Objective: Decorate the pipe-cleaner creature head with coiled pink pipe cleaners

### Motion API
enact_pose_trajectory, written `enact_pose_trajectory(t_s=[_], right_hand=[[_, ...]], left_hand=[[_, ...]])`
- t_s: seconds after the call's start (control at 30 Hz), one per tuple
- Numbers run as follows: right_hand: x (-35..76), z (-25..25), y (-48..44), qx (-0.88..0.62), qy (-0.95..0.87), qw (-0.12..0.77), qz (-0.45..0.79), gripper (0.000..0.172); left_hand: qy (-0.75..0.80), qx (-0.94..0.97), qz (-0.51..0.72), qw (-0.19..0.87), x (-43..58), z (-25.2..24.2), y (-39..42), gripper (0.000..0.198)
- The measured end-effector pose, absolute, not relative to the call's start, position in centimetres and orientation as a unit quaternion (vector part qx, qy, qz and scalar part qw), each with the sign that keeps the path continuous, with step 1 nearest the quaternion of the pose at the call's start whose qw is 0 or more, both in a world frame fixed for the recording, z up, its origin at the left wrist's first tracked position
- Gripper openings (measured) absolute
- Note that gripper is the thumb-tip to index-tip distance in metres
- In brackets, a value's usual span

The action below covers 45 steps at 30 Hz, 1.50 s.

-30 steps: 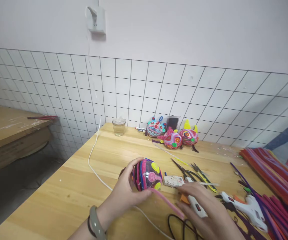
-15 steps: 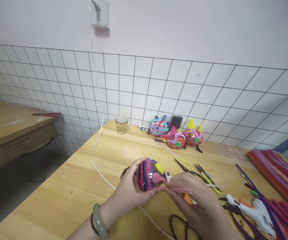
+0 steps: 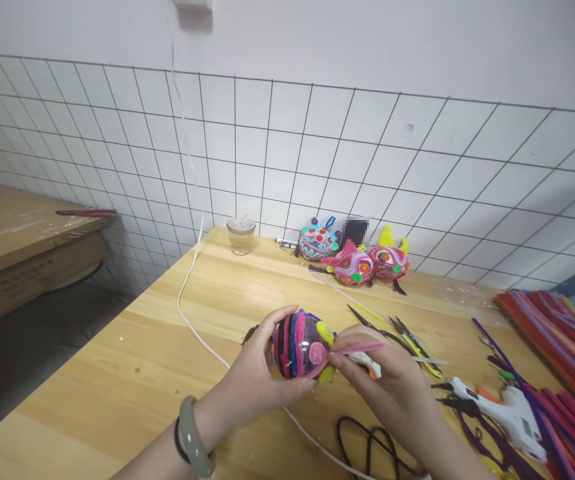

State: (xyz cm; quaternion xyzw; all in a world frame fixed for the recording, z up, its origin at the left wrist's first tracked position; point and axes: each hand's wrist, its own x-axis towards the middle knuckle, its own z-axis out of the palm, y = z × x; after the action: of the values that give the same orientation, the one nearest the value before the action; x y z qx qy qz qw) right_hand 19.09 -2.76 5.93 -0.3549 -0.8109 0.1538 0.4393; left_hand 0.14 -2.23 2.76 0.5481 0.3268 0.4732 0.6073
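Observation:
My left hand (image 3: 254,373) is wrapped round a clear plastic ball (image 3: 308,335) banded with black, pink and blue fuzzy strips. Yellow discs and a pink coil sit on the ball's right side. A dark tassel shows at its left end. My right hand (image 3: 384,373) pinches a pink pipe cleaner (image 3: 357,348) against the ball, beside the pink coil. The strip's free end points right over my fingers. Behind the right hand, a white and orange object is partly hidden.
Finished colourful ornaments (image 3: 352,267) line the wall near a glass jar (image 3: 241,237). Black scissors (image 3: 374,327), yellow-handled snips (image 3: 420,350), a white glue gun (image 3: 504,413) and bundled pipe cleaners (image 3: 552,340) lie on the right. A white cable (image 3: 202,343) and black cord (image 3: 367,443) cross the table.
The pink pipe cleaner has swung upward, and its near part now lies by the coil. My right fingers have shifted slightly up. The camera view has tilted down; the left hand keeps its hold.

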Motion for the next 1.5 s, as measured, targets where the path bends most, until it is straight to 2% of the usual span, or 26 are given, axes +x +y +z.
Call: enact_pose_trajectory(t_s=[0.37,0.73,1.13,1.5], right_hand=[[19.1,5.5,-2.7,-0.396,-0.775,0.437,0.226,0.004],[19.2,5.0,-2.1,-0.393,-0.747,0.448,0.295,0.011],[19.1,5.0,-1.8,-0.423,-0.738,0.424,0.311,0.018],[19.1,5.1,-1.6,-0.435,-0.679,0.404,0.433,0.026]], left_hand=[[0.293,0.528,0.475,0.640,0.1,1.9,-2.0,0.080],[0.291,0.492,0.474,0.670,0.3,1.7,-2.0,0.081],[0.282,0.454,0.465,0.706,0.4,1.4,-1.6,0.083],[0.297,0.457,0.457,0.703,0.6,1.6,-1.5,0.083]])
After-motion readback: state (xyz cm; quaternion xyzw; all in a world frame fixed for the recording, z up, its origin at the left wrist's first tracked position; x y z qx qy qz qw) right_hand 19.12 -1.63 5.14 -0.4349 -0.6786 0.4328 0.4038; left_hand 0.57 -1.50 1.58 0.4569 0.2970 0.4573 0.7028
